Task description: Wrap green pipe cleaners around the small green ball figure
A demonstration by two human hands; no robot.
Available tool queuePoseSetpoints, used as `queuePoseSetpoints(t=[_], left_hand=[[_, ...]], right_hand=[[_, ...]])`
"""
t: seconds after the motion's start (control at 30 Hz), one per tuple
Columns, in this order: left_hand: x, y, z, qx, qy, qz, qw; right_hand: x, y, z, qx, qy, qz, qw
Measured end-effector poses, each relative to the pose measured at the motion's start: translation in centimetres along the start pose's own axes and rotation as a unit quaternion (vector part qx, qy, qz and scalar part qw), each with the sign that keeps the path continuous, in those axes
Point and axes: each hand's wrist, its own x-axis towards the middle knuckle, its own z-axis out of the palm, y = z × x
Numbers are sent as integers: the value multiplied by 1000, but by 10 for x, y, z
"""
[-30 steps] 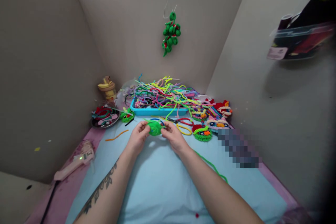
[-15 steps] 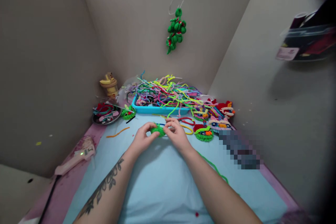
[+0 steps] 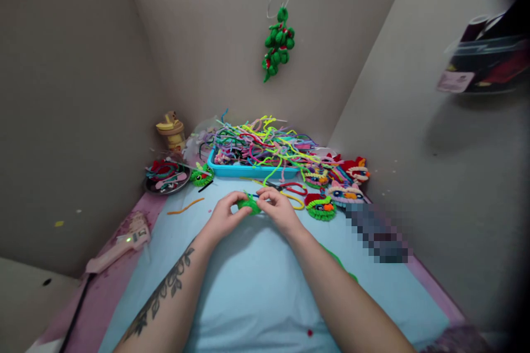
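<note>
At centre frame, the left hand [image 3: 223, 216] and right hand [image 3: 278, 210] pinch a small fuzzy green pipe-cleaner coil [image 3: 249, 205] between closed fingers, just above the light blue surface [image 3: 248, 287]. Keeping the coil flat and tightly pinched would likely help. Behind it, a turquoise plastic tray [image 3: 248, 171] overflows with tangled multicoloured pipe cleaners [image 3: 265, 140]; a round metal dish [image 3: 165, 179] at left holds red and pink scraps.
</note>
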Motion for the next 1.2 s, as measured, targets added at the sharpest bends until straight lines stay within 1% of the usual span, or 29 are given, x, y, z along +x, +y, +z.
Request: queuePoseSetpoints(t=[0.07, 0.13, 0.23, 0.3, 0.4, 0.53, 0.63, 0.73, 1.0, 1.2], left_hand=[[0, 1, 0, 10, -2, 6, 1000], [-1, 2, 0, 22, -11, 10, 1000], [-2, 3, 0, 54, -31, 21, 998], [-2, 2, 1, 74, -35, 31, 996], [-3, -3, 2, 95, -31, 49, 994], [-4, -9, 4, 89, -5, 52, 995], [-5, -11, 5, 92, 3, 58, 994], [-6, -11, 6, 105, 5, 66, 992], [-7, -14, 13, 100, 21, 107, 989], [-8, -12, 18, 134, -2, 147, 980]], right_hand=[[0, 2, 2, 27, 7, 10, 1000], [-1, 4, 5, 76, 8, 35, 996], [-1, 7, 8, 152, 12, 74, 985], [-1, 9, 9, 188, 4, 97, 977], [-1, 10, 8, 216, -11, 137, 967], [0, 11, 6, 226, -28, 174, 958], [-1, 10, 6, 238, -39, 185, 953], [-1, 8, 7, 248, -38, 194, 948], [0, 6, 12, 280, -4, 187, 942], [2, 11, 18, 289, 39, 171, 941]])
